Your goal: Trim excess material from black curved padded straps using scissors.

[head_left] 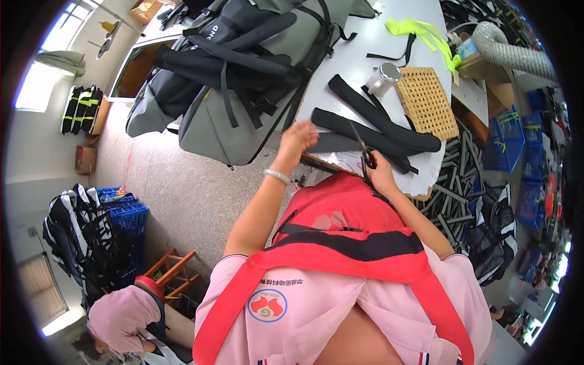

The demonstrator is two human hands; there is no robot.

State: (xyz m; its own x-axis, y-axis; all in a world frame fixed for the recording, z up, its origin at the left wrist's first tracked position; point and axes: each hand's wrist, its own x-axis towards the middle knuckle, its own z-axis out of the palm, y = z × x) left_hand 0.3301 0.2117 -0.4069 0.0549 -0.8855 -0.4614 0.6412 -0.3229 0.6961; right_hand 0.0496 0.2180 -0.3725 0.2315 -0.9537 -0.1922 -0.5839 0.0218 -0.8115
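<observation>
At the near edge of the white table, my right hand is closed round black-handled scissors, their blades pointing away from me. To the left, my left hand has its fingers drawn together by the end of a black padded strip. Whatever those fingers pinch is too small to make out. A second black padded strip lies beyond, partly crossing the first. Under them a dark grey strip reaches toward the scissors.
Large grey-and-black bags hang over the table's left side. A metal canister, a woven cane mat and neon yellow straps lie farther back. Grey strips fill the space at right. A co-worker bends by a wooden stool.
</observation>
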